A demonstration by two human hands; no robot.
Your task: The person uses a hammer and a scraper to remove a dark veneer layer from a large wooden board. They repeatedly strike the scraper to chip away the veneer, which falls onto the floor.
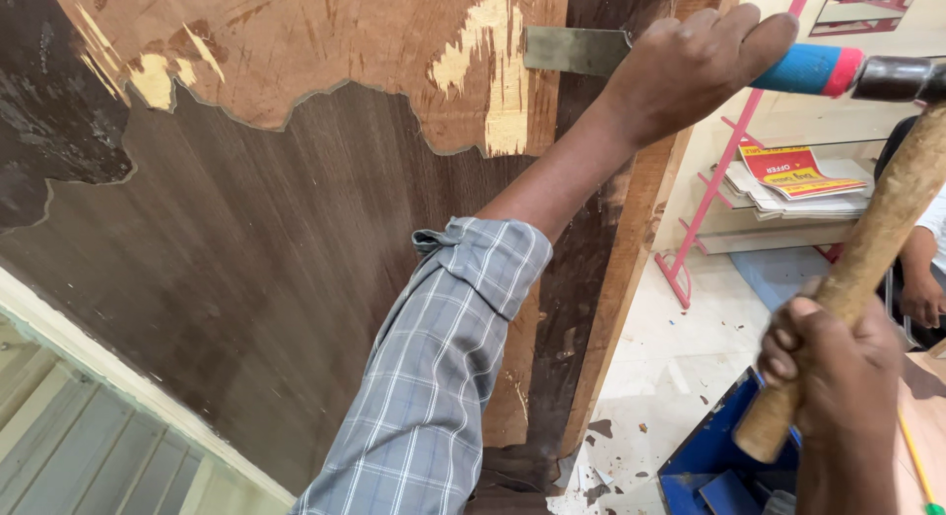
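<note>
My left hand [690,67] grips a chisel [576,50] with a blue and red handle. Its flat steel blade lies against a tall wooden panel [296,249], at the edge where dark veneer has come off and pale bare wood shows. My right hand [838,377] holds a hammer [877,229] by the lower end of its light wooden handle. The dark hammer head sits at the butt end of the chisel handle, at the top right. A grey checked sleeve covers my left arm.
The panel stands upright, with a pale frame at the lower left. A pink rack [719,180] with stacked papers stands to the right. Another person's arm [921,278] shows at the right edge. Veneer chips lie on the white floor beside a blue object [709,456].
</note>
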